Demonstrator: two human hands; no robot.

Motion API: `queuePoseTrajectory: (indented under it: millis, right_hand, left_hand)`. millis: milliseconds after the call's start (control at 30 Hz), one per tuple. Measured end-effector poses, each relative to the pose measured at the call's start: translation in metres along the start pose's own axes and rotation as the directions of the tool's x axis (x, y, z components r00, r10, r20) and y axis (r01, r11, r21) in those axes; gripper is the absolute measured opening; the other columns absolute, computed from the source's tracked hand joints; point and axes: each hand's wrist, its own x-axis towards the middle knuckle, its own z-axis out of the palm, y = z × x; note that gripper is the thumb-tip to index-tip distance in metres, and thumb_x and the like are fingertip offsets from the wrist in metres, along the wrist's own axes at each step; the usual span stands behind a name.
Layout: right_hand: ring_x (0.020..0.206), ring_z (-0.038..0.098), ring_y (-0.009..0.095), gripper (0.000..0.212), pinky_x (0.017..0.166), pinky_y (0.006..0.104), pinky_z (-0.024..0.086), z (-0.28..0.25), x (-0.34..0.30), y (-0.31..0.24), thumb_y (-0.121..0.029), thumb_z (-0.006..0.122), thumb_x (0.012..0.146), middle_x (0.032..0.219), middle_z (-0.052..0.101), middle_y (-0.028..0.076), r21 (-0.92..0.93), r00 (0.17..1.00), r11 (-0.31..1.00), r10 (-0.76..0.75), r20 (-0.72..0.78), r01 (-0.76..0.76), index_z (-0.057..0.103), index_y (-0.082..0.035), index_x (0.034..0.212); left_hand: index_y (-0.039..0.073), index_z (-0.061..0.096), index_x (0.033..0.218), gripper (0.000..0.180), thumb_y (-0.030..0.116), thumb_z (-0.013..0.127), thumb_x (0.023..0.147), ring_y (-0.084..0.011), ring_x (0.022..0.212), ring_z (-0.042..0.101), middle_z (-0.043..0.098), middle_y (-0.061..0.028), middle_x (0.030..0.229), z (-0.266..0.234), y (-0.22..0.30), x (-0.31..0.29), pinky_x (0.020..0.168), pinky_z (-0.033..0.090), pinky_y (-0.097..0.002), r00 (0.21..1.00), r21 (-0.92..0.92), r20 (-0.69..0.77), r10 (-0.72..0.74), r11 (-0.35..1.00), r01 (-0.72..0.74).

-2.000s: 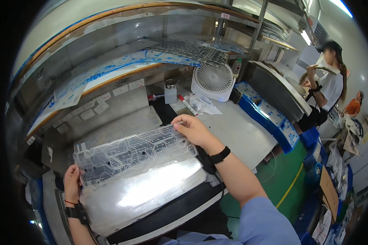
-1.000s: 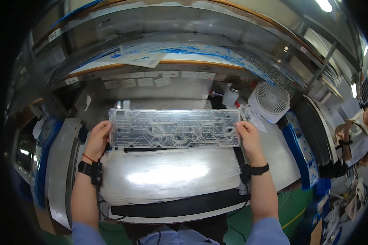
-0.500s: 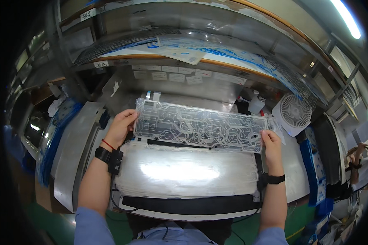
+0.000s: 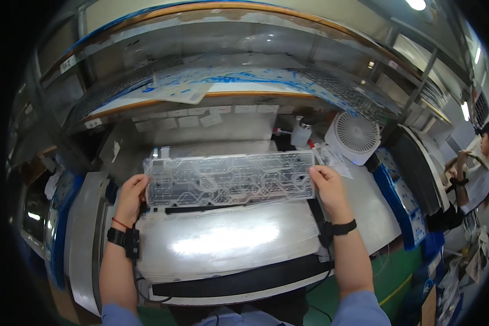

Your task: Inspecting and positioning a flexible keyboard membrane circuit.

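Clear, line-patterned flexible sheet (image 4: 231,179), long and narrow, held up roughly level just behind the shiny pile of clear sheets (image 4: 228,233); can't tell from here whether its lower edge touches anything. Left hand (image 4: 131,196) pinches the sheet's left end, thumb and fingers closed on the edge; right hand (image 4: 328,187) does the same at the right end, so both grips are closed on the one sheet. Short tail sticks up at the sheet's upper left corner. Pile lies flat with a bright glare across it, black mat (image 4: 239,279) showing along its near side. Black wristband (image 4: 343,227) on the right wrist, another plus a red cord (image 4: 119,223) on the left. Behind the right hand: crumpled white tissue (image 4: 334,158), white bottle (image 4: 301,136) with a metallic top, then a white fan (image 4: 356,136) on the bench. Right of that, a blue-edged stack (image 4: 399,190). Across the back, small paper labels (image 4: 187,121) on the panel, below a wood-edged shelf (image 4: 239,94) loaded with blue-marked sheets (image 4: 244,75). Far right, a co-worker in a dark cap and white top (image 4: 479,182), hands raised around something pale; green floor (image 4: 364,282) below
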Motion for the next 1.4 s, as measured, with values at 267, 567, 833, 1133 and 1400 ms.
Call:
queuePoseTrajectory:
  millis: [267,567,833,1133,1400]
  right_hand:
    - [0.070,0.055,0.005,0.016,0.063,0.0199,0.044,0.000,0.003,0.007,-0.015,0.061,0.092,0.080,0.064,-0.001,0.026,0.999,0.999,-0.026,0.030,0.025,0.065,0.001,0.095]
    - [0.072,0.054,0.003,0.018,0.065,0.0194,0.043,-0.001,0.003,0.006,-0.016,0.059,0.093,0.082,0.062,-0.003,0.045,0.998,0.999,-0.024,0.061,0.021,0.065,0.000,0.099]
    - [0.062,0.055,0.005,0.022,0.055,0.0190,0.042,0.001,0.001,-0.008,-0.021,0.059,0.093,0.082,0.066,0.002,-0.033,0.999,0.999,0.008,0.052,-0.006,0.065,0.000,0.099]
    - [0.071,0.058,0.008,0.025,0.064,0.0198,0.044,-0.008,0.002,0.011,-0.020,0.048,0.099,0.084,0.064,0.003,-0.021,0.994,1.000,-0.021,0.105,0.023,0.059,-0.001,0.110]
    - [0.066,0.057,0.008,0.052,0.055,0.0195,0.044,0.004,0.000,0.003,-0.003,0.051,0.093,0.085,0.061,0.003,0.003,0.993,1.000,-0.028,0.118,0.028,0.035,-0.003,0.142]
  left_hand:
    - [0.004,0.061,0.101,0.017,0.018,0.052,0.096,-0.0027,0.060,0.046,0.055,0.0056,0.073,0.003,-0.003,0.001,0.053,0.033,-0.0184,1.000,-0.051,-0.005,0.001,0.999,-0.002]
    - [0.004,0.061,0.098,0.018,0.020,0.051,0.097,-0.0018,0.056,0.043,0.050,0.0071,0.068,0.011,-0.002,-0.001,0.051,0.033,-0.0175,0.999,-0.027,-0.031,0.039,0.999,-0.040]
    - [0.006,0.058,0.097,0.018,0.022,0.051,0.098,-0.0023,0.046,0.032,0.040,0.0064,0.059,0.001,0.002,-0.003,0.043,0.027,-0.0171,0.998,-0.119,-0.006,0.055,0.991,-0.055]
    - [0.005,0.056,0.113,0.025,0.024,0.047,0.099,-0.0123,0.087,0.059,0.062,-0.0044,0.100,0.002,0.001,0.001,0.069,0.049,-0.0257,1.000,-0.237,0.026,0.007,0.972,0.000]
    - [-0.005,0.043,0.131,0.040,0.010,0.049,0.095,-0.0091,0.077,0.060,0.063,-0.0046,0.097,0.005,0.012,-0.006,0.063,0.045,-0.0191,0.998,-0.104,0.066,-0.015,0.994,0.022]
